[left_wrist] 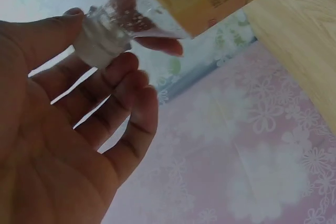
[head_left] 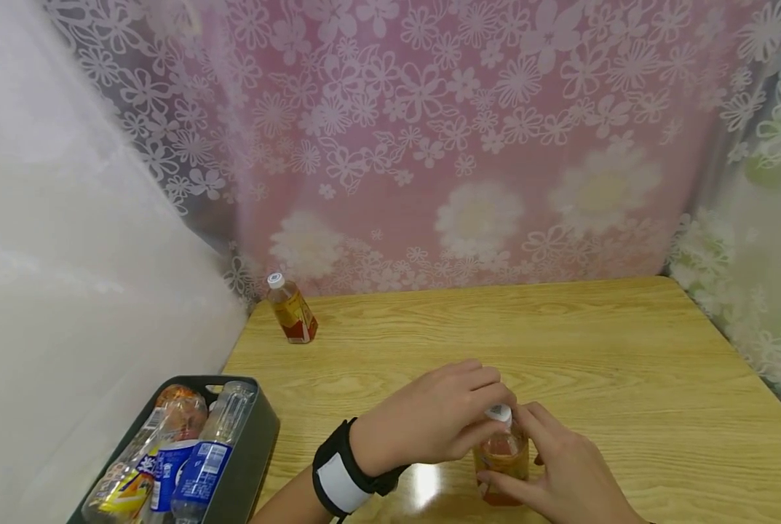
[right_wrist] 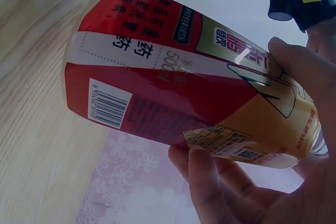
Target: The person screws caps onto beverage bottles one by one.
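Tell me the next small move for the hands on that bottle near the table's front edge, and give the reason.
Probably twist the cap: the left hand has its fingertips curled round the white cap, and the right hand grips the body of the bottle, which stands on the table. The cap looks seated on the neck.

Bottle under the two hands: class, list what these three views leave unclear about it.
- Head view: the hands, left hand and right hand, cover most of the bottle; its label is hidden.
- Left wrist view: the bottle's base is cut off by the top edge.
- Right wrist view: the cap is off-frame; small label print unreadable.
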The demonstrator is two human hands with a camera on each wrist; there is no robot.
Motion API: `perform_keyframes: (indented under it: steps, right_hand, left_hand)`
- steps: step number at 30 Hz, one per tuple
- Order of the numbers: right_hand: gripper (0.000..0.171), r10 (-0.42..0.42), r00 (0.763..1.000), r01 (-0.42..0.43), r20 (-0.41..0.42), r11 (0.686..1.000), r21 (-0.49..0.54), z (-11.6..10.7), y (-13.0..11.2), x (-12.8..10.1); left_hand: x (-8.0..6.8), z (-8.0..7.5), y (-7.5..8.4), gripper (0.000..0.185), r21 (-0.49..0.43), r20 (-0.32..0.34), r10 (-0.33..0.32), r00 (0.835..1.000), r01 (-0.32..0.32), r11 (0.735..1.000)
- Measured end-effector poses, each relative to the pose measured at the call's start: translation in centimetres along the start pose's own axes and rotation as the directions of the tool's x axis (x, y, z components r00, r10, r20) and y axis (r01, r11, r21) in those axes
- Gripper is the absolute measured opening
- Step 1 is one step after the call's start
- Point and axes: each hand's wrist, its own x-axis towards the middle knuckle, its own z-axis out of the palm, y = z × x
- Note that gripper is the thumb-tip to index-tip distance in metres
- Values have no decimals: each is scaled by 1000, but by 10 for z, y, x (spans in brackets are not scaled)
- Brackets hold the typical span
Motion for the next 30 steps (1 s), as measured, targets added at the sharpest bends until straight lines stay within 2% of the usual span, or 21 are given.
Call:
perform_keyframes:
  steps: [3, 6, 8, 11, 14, 17, 19, 21, 26, 30]
  right_hand:
    - [78, -3, 1000, 3, 13, 1000, -3, -1, 1, 0]
    - [82, -2, 1000, 2, 15, 1000, -13, 0, 1, -1]
    - [84, 2, 1000, -2, 15, 1000, -23, 1, 2, -1]
    - [83, 11, 1000, -11, 10, 999, -52, 2, 3, -2]
    - [78, 25, 1000, -24, 3, 995, -92, 1, 3, 0]
    - [76, 47, 999, -47, 0, 991, -125, 2, 2, 1]
    - [75, 70, 998, -69, 5, 987, -144, 2, 1, 1]
    - [74, 76, 997, -75, 1, 985, -153, 2, 1, 1]
    - [72, 42, 999, -44, -17, 991, -124, 3, 1, 0]
    - [75, -31, 998, 26, -51, 996, -88, 2, 4, 1]
  left_hand:
    - [0, -4, -1, 20, 16, 34, 38, 999, -39, 999]
    - [0, -7, 0, 20, 15, 54, 37, 998, -38, 999]
    - [0, -7, 0, 20, -9, 44, 4, 999, -4, 1000]
    - [-1, -4, 0, 28, 7, -15, -90, 996, 90, 996]
    - [0, 3, 1, 36, 80, -103, -170, 980, 178, 981]
    - [2, 10, 2, 40, 187, -154, -188, 970, 215, 958]
    - [3, 13, 3, 40, 212, -157, -177, 972, 208, 955]
    - [3, 15, 3, 38, 197, -139, -164, 977, 190, 962]
    - [4, 16, -1, 28, 57, -91, -122, 988, 128, 990]
    - [4, 14, -4, 24, -16, -66, -79, 995, 78, 997]
